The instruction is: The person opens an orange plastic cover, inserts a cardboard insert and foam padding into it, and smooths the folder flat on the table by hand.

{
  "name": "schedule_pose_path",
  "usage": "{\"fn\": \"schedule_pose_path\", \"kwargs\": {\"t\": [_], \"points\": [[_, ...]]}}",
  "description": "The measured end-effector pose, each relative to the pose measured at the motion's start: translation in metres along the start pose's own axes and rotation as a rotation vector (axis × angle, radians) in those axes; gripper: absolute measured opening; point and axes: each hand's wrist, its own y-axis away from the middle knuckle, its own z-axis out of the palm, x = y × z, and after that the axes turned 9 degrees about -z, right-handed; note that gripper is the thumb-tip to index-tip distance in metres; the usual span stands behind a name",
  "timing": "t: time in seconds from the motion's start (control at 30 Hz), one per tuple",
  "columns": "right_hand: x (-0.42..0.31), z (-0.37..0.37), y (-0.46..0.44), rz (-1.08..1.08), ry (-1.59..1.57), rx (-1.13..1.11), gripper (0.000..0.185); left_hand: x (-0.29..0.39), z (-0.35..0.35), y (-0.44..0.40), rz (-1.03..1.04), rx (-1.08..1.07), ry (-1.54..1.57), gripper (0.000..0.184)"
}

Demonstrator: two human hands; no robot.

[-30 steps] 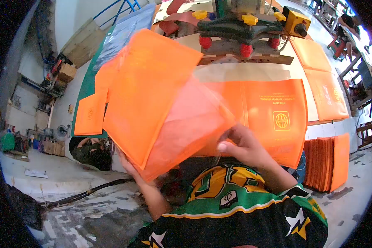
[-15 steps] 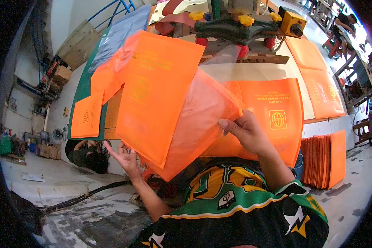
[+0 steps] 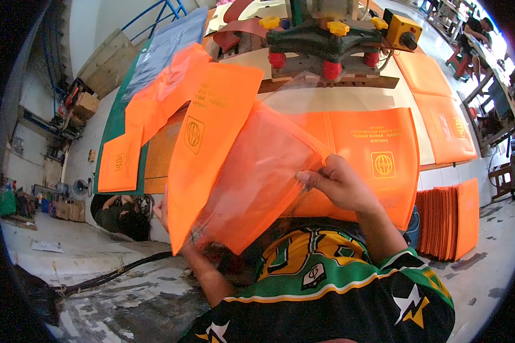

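Holding the open folder (image 3: 209, 128) in mid-air, between torso and press (image 3: 326, 46), above the near side of the tabletop (image 3: 360, 102). Gripping its right edge in the right hand (image 3: 340, 183), thumb toward camera, pinched shut on it. Reaching behind its lower left with the left hand (image 3: 161, 212), mostly hidden there; can't tell if gripping or just supporting. Tilted, with the printed flap bent over to the left, showing a globe mark and "BINTANG". Showing a clear sheet (image 3: 300, 86) too, poking out at the top.

Lying flat just right of it, partly covered: a printed folder (image 3: 377, 151). Laid out farther right: more orange folders (image 3: 446, 123). Standing on edge below those: a packed stack (image 3: 440, 223). Placed on the left: a small orange pile (image 3: 120, 163), touching a crumpled orange piece (image 3: 166, 94), partly over the green mat (image 3: 115, 123). Lying beyond that: bluish clear sheets (image 3: 169, 54). Mounted right of the press: a yellow box (image 3: 403, 32) with a dark knob.
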Motion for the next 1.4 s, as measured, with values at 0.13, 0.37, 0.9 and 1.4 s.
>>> {"fn": "schedule_pose_path", "kwargs": {"t": [0.13,0.37,0.9,1.4], "points": [[0.006,-0.008,0.0,0.064,0.101,0.002,0.031,0.038,-0.011,-0.006,0.176,0.325,-0.278,0.041],[0.007,0.008,-0.008,-0.023,-0.018,0.042,0.027,0.048,0.002,0.0,-0.014,0.524,0.167,0.066],[0.042,-0.007,-0.021,-0.045,-0.229,0.385,0.044,-0.008,-0.047,-0.001,-0.72,0.397,0.887,0.064],[0.035,-0.019,-0.025,0.008,0.316,0.339,0.045,0.018,-0.021,0.01,-0.606,0.46,0.84,0.049]]}}
